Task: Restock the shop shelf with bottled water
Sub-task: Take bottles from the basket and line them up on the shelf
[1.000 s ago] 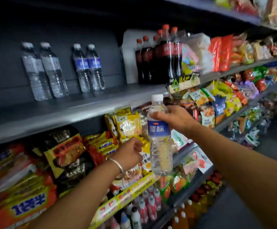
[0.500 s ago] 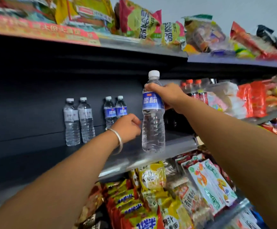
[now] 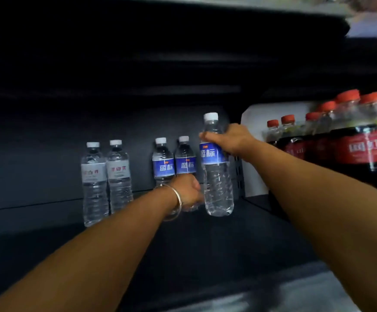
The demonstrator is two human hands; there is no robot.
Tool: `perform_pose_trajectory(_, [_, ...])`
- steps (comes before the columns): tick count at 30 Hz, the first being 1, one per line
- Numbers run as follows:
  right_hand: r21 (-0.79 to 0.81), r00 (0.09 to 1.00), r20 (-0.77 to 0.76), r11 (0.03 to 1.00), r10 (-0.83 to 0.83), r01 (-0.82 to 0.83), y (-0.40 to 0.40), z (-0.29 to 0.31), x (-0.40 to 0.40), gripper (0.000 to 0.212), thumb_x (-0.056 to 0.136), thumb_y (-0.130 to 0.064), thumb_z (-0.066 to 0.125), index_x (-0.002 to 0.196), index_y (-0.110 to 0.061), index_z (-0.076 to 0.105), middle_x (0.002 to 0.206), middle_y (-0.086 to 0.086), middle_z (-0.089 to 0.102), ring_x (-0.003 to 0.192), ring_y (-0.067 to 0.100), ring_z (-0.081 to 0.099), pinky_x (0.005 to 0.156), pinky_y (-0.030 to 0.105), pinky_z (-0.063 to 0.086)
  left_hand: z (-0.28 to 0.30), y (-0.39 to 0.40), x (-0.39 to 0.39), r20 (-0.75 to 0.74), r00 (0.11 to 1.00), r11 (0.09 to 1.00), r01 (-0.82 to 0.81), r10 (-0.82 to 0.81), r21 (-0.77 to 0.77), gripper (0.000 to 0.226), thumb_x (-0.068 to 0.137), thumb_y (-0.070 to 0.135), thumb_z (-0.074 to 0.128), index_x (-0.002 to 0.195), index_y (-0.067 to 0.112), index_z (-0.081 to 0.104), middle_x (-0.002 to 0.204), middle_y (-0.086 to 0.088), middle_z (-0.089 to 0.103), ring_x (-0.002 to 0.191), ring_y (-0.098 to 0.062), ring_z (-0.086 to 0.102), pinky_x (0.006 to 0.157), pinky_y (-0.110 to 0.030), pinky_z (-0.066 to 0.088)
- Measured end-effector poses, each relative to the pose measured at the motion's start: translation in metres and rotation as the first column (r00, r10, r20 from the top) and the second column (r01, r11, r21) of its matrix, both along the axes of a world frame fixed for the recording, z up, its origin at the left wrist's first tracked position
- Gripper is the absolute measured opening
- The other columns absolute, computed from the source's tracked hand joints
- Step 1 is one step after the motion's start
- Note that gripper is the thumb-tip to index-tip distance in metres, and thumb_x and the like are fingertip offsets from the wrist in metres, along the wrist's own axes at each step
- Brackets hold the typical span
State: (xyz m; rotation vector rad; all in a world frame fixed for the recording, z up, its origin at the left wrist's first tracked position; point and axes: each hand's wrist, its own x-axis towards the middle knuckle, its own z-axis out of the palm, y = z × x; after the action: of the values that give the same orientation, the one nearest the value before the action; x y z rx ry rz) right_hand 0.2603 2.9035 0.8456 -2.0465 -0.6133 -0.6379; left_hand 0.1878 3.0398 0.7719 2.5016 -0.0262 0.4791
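1. The shelf is seen dark and deep, with two white-label bottles and two blue-label bottles stood at the back wall.
2. Cola bottles are packed on the right, behind a white divider.
3. The new bottle is held upright just above the shelf, beside the blue-label pair and near the divider. It could be knocked into the right blue-label bottle if it is pushed in at a slant, and that one could be toppled into its neighbour. If it is let go before its base is flat, it may tip, being tall and narrow.
4. The right hand is wrapped round the new bottle's shoulder, fingers curled over the label's top edge.
5. The left hand is clenched at the lower part of the right blue-label bottle; whether that bottle is gripped or only touched cannot be told.
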Motion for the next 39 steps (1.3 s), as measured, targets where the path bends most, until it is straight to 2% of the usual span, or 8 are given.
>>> perform_pose_trajectory(2, [-0.01, 1.0, -0.018, 1.0, 0.011, -0.011, 0.004, -0.003, 0.025, 0.06, 0.07, -0.065, 0.065, 0.093, -0.01, 0.068, 0.088, 0.006, 0.067, 0.081, 0.02, 0.063, 0.068, 0.028, 0.049, -0.002, -0.001, 0.021, -0.015, 1.0, 1.0, -0.015, 0.016, 0.025, 0.021, 0.08, 0.008, 0.063, 0.065, 0.016, 0.052, 0.073, -0.013, 0.059, 0.066, -0.024, 0.052, 0.062, -0.028, 0.048])
perform_pose_trajectory(6, [-0.008, 0.992, -0.106, 0.998, 0.068, -0.069, 0.009, -0.01, 0.061, 0.05, 0.072, -0.057, 0.07, 0.076, -0.007, 0.063, 0.067, 0.006, 0.061, 0.058, 0.019, 0.059, 0.05, 0.026, 0.048, -0.008, -0.001, 0.054, -0.053, 0.998, 0.998, -0.025, 0.028, 0.054, 0.022, 0.082, 0.008, 0.063, 0.066, 0.018, 0.051, 0.072, -0.008, 0.057, 0.059, -0.018, 0.051, 0.062, -0.024, 0.046])
perform_pose_trajectory(9, [-0.015, 0.98, -0.155, 0.992, 0.124, -0.128, 0.014, -0.014, 0.083, 0.05, 0.074, -0.053, 0.071, 0.08, -0.005, 0.062, 0.069, 0.008, 0.064, 0.06, 0.021, 0.064, 0.055, 0.028, 0.055, -0.013, 0.0, 0.071, -0.068, 0.997, 0.999, -0.035, 0.037, 0.038, 0.023, 0.082, 0.006, 0.063, 0.067, 0.018, 0.051, 0.072, -0.009, 0.057, 0.053, -0.015, 0.048, 0.054, -0.022, 0.041])
perform_pose_trajectory(15, [-0.002, 0.963, -0.188, 0.98, 0.193, -0.197, 0.024, -0.016, 0.115, 0.063, 0.072, -0.055, 0.07, 0.095, 0.002, 0.062, 0.084, 0.016, 0.068, 0.073, 0.029, 0.068, 0.072, 0.041, 0.059, -0.016, 0.007, 0.09, -0.078, 0.994, 0.996, -0.075, 0.079, 0.055, 0.021, 0.083, 0.008, 0.062, 0.068, 0.017, 0.051, 0.065, -0.004, 0.055, 0.055, -0.015, 0.049, 0.059, -0.023, 0.044])
perform_pose_trajectory(20, [0.037, 0.94, -0.237, 0.969, 0.245, -0.244, 0.03, -0.016, 0.129, 0.06, 0.079, -0.052, 0.067, 0.107, 0.0, 0.057, 0.09, 0.012, 0.067, 0.071, 0.022, 0.064, 0.069, 0.035, 0.057, -0.021, 0.012, 0.098, -0.078, 0.993, 0.995, -0.087, 0.09, 0.041, 0.023, 0.083, 0.005, 0.062, 0.067, 0.016, 0.05, 0.064, -0.005, 0.054, 0.062, -0.02, 0.051, 0.072, -0.032, 0.05])
perform_pose_trajectory(24, [0.061, 0.931, -0.247, 0.964, 0.267, -0.26, 0.034, -0.019, 0.133, 0.051, 0.085, -0.049, 0.061, 0.105, -0.002, 0.057, 0.095, 0.014, 0.068, 0.081, 0.025, 0.064, 0.084, 0.04, 0.055, -0.022, 0.014, 0.102, -0.076, 0.993, 0.996, -0.091, 0.092, 0.024, 0.022, 0.083, 0.004, 0.062, 0.068, 0.015, 0.049, 0.072, -0.01, 0.057, 0.068, -0.022, 0.053, 0.076, -0.037, 0.052])
perform_pose_trajectory(30, [0.109, 0.931, -0.228, 0.958, 0.284, -0.266, 0.038, -0.025, 0.13, 0.047, 0.084, -0.05, 0.061, 0.099, -0.005, 0.059, 0.099, 0.015, 0.069, 0.093, 0.031, 0.067, 0.088, 0.046, 0.054, -0.024, 0.012, 0.105, -0.08, 0.992, 0.995, -0.099, 0.097, -0.016, 0.022, 0.082, 0.003, 0.062, 0.07, 0.016, 0.05, 0.069, -0.006, 0.056, 0.075, -0.024, 0.055, 0.082, -0.038, 0.053])
perform_pose_trajectory(39, [0.094, 0.951, -0.247, 0.981, 0.188, -0.17, 0.036, -0.022, 0.114, 0.048, 0.086, -0.048, 0.059, 0.094, -0.001, 0.058, 0.104, 0.018, 0.067, 0.092, 0.031, 0.068, 0.086, 0.044, 0.055, -0.021, 0.002, 0.094, -0.108, 0.991, 0.996, -0.087, 0.084, -0.029, 0.024, 0.084, 0.001, 0.061, 0.068, 0.014, 0.049, 0.065, -0.007, 0.054, 0.059, -0.02, 0.05, 0.057, -0.024, 0.044])
